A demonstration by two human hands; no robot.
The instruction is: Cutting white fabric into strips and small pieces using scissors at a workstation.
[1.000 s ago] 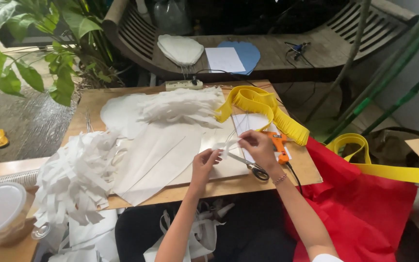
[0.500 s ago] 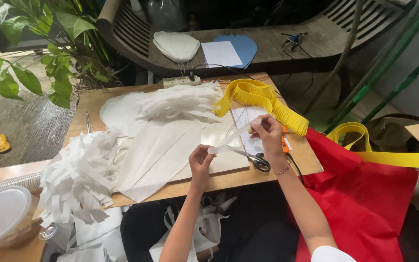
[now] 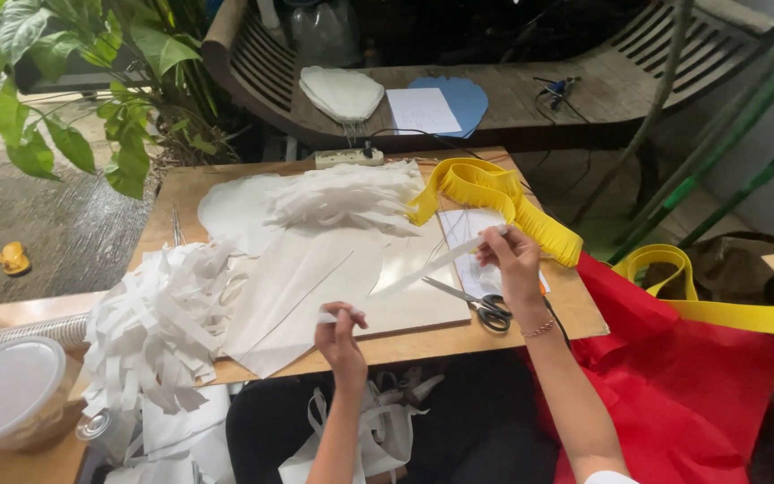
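The left hand pinches the near end of a long, narrow white paper strip between thumb and fingers, while the right hand grips the far end the same way, so the strip runs taut and slanted between them above the large white paper sheets lying on the wooden board table. Black-handled metal scissors lie open on the sheets just below the right wrist, untouched. A heap of cut white paper strips sits at the left edge of the board, and a yellow fringed ribbon band curls just beyond the right hand. The strip looks thin and is pulled from both ends, so a harder tug would likely tear it; lowered carelessly, it could snag on the scissor blades or the fringe.
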